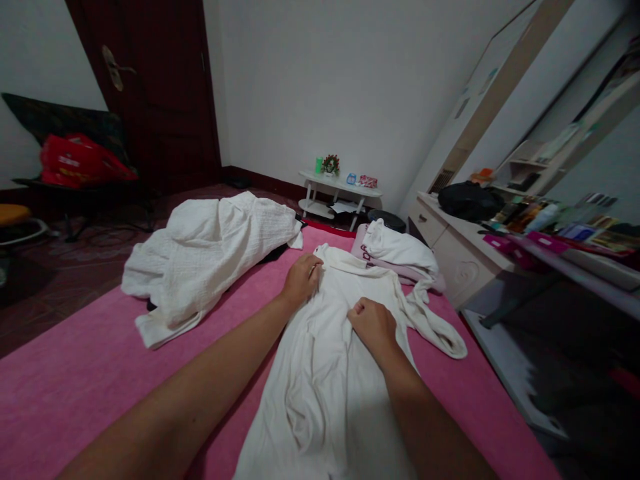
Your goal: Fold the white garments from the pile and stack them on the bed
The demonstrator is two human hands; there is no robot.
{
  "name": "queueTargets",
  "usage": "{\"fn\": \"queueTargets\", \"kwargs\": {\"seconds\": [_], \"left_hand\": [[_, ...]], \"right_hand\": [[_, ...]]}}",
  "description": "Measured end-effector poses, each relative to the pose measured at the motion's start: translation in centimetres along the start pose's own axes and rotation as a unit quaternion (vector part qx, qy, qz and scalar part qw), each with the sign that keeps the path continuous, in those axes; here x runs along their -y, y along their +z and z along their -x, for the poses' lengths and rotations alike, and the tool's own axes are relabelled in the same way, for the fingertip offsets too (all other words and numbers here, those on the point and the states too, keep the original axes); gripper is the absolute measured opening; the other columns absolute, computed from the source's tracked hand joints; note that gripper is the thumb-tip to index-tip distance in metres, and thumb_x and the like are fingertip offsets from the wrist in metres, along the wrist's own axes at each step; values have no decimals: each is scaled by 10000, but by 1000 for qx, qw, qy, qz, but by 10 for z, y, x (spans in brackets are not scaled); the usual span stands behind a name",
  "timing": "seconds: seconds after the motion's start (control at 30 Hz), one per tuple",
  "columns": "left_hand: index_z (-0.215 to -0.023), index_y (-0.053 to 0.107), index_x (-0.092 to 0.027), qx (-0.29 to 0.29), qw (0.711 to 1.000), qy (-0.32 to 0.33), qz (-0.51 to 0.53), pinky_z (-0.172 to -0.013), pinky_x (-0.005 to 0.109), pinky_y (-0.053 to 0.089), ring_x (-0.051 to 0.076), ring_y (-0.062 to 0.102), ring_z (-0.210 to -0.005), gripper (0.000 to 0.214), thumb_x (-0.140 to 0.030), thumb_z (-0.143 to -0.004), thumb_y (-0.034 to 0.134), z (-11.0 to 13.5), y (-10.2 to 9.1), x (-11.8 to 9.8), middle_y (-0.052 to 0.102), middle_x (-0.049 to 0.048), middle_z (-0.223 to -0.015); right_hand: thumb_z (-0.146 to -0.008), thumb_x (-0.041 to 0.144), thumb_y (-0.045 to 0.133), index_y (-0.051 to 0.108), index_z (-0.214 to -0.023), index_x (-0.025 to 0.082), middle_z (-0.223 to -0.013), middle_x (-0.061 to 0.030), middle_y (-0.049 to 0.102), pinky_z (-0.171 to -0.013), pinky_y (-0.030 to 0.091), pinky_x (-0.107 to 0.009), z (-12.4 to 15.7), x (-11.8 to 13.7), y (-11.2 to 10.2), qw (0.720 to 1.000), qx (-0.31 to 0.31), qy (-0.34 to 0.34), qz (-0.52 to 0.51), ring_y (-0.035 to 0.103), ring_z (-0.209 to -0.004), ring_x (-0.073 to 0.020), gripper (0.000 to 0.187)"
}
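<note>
A white long-sleeved shirt (370,380) lies spread on the pink bed cover (240,333), its neckline toward the far end. One sleeve (440,333) stretches out to the right; fabric on the left is folded over the body. My left hand (304,277) is closed on the shirt near its far left shoulder. Over the middle of the chest, my right hand (373,323) is curled with its fingertips gripping the cloth. To the left rests a crinkled white garment (210,247), apart from both hands.
Folded white clothing (400,243) sits on a pillow (435,273) at the far right of the bed. A dresser (460,260) crowded with bottles borders the right side. Beyond the bed stands a low white table (340,185). A red bag (75,160) rests on a chair at left.
</note>
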State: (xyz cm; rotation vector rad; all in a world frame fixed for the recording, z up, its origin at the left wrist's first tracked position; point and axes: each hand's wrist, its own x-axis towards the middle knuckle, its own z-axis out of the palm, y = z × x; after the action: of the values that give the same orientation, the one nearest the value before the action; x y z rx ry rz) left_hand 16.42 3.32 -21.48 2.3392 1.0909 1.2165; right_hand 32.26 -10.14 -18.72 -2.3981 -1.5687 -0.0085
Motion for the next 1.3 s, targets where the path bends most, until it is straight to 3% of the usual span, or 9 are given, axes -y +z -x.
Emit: {"fn": "queueTargets", "kwargs": {"seconds": [0.13,0.23,0.47,0.6,0.73,0.9,1.03,1.17,1.3], "left_hand": [[-1219,549,-138,130,987,50,-79,-1064,346,365,214,473,-1256,351,-308,-941,419,3,6,-4,544,133,-1322],[-1306,486,-116,170,979,43,-107,-1118,416,282,260,336,-1373,474,-381,-913,471,-4,14,2,407,169,-1458],[-1384,429,-193,256,956,2,-144,-1106,556,213,323,163,-1439,560,-510,-924,391,-41,27,18,232,138,-1554],[-1437,362,-201,280,947,-24,-153,-1094,617,158,361,84,-1444,637,-561,-912,386,-41,31,15,137,152,-1571],[-1457,339,-222,301,944,-6,-138,-1099,606,159,385,90,-1435,695,-587,-877,454,-22,16,13,116,153,-1569],[-1436,386,-253,339,936,53,-82,-1126,492,207,317,200,-1428,580,-382,-885,515,10,-22,20,201,121,-1557],[-1386,465,-267,291,954,57,-34,-1141,456,207,257,289,-1405,524,-302,-865,509,34,-42,22,299,76,-1534],[-1183,653,-202,190,978,23,85,-1085,373,351,214,505,-1246,359,-316,-895,473,42,-46,16,550,88,-1355],[-1177,658,-205,113,985,47,125,-1070,376,377,213,527,-1213,363,-380,-930,458,42,-45,3,585,93,-1303]], "right_hand": [[-752,274,555,663,-729,222,-759,-40,703,-570,302,-264,0,1,-2,1000,15,-6,14,637,-718,-189,122],[-753,267,556,659,-733,217,-759,-42,702,-571,296,-266,-1,0,-2,1000,19,-18,16,643,-733,-191,116],[-745,248,541,654,-757,223,-768,-39,699,-570,284,-263,-2,-2,4,999,16,-24,21,629,-716,-188,117],[-755,243,531,645,-756,222,-777,-33,697,-575,285,-264,-1,-2,2,999,12,-32,26,625,-713,-182,116],[-744,246,536,638,-744,216,-750,-24,688,-560,266,-263,1,-3,1,999,10,-34,12,612,-693,-170,106],[-726,239,522,618,-673,218,-668,-1,656,-532,271,-257,0,-12,2,997,-5,-31,-72,578,-636,-155,112],[-719,176,471,643,-781,212,-736,-2,666,-605,368,-240,-10,-41,-9,979,-104,-63,-164,595,-689,-151,186],[-724,203,474,654,-842,192,-897,-58,673,-757,415,-299,-25,-96,-26,965,-233,-54,-105,595,-859,-214,216],[-786,350,503,641,-1083,144,-1062,-136,640,-855,415,-366,-33,-154,-30,977,-210,29,-19,568,-979,-271,387]]}}
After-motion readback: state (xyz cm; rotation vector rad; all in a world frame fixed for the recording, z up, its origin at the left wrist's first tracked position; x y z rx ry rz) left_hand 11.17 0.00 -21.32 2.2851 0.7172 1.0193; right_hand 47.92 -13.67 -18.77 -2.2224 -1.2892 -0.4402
